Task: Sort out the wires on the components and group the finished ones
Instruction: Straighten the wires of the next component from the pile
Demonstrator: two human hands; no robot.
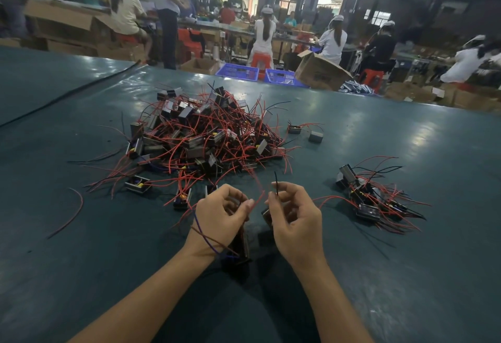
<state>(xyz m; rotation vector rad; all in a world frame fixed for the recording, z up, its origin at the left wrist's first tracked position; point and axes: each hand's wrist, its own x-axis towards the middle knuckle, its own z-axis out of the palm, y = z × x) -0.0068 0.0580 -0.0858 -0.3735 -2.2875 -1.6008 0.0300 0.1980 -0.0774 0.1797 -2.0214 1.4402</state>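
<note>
- The dark, block-shaped wired component is in the left hand, low in the middle of the view just above the table. It is blurred, and its long axis seems to run from the palm back toward the person.
- The left hand's fingers are curled round it, and a thin purple wire loops across that wrist.
- The right hand pinches a thin black wire between thumb and forefinger. The wire stands almost upright with its tip pointing away.
- A thin red wire runs up between the two hands.
- Just beyond the hands lies a big tangled pile of dark components with red and black wires, with stray pieces along its near edge.
- To the right, well apart, is a smaller group of the same wired components.
- A loose curved red wire lies alone on the left.
- Everything rests on a dark teal table covering.
- Behind it are blue plastic crates, an open brown cardboard box, and seated workers in white in a dim workshop.
</note>
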